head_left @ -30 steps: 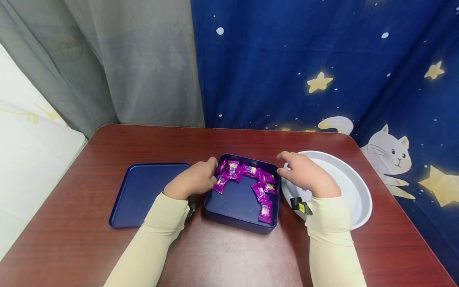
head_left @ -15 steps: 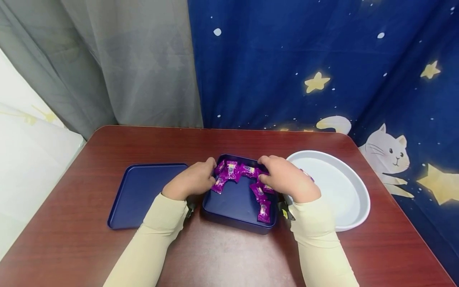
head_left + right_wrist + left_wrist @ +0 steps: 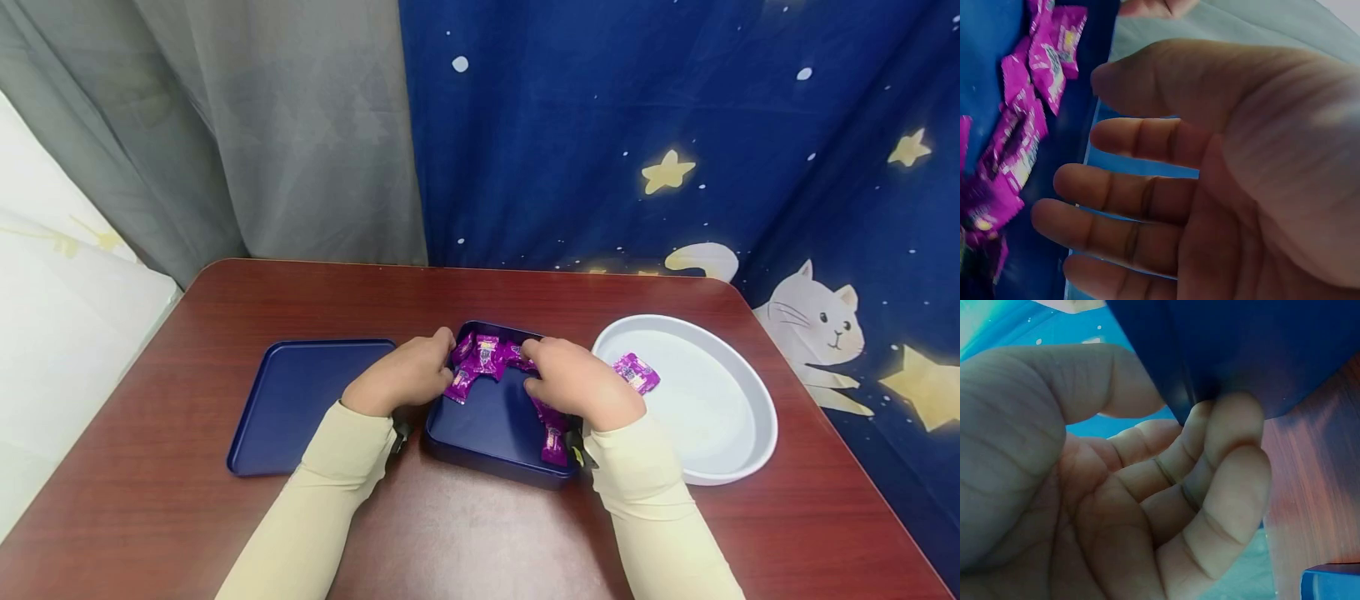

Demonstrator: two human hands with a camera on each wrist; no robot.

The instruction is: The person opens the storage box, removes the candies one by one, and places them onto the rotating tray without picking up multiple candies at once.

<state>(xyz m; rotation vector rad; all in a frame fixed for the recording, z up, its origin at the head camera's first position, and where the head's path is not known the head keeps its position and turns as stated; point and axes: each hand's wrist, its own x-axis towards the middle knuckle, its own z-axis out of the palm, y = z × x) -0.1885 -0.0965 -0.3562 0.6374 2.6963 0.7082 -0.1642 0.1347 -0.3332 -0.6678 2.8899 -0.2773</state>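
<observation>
A navy blue rectangular box [image 3: 487, 429] holds several small candies [image 3: 487, 357] in purple wrappers, gathered along its far and right sides. My left hand [image 3: 399, 379] is at the box's left side; in the left wrist view its thumb and curled fingers grip the wall. Over the right part of the box is my right hand [image 3: 581, 383], covering some candies in the head view. The right wrist view shows its fingers [image 3: 1129, 194] extended, holding nothing, beside the box edge. One purple candy [image 3: 636, 372] lies in the white round tray [image 3: 759, 400], right of the box.
To the left of the box lies a flat navy rectangular lid or tray [image 3: 300, 408]. Everything stands on a reddish-brown wooden table [image 3: 480, 542]. Behind it hang a grey curtain [image 3: 315, 133] and a blue starry curtain [image 3: 555, 133].
My right hand has moved left, from the white tray's near-left rim to over the box, uncovering the candy in the tray. My left hand has stayed at the box's left side.
</observation>
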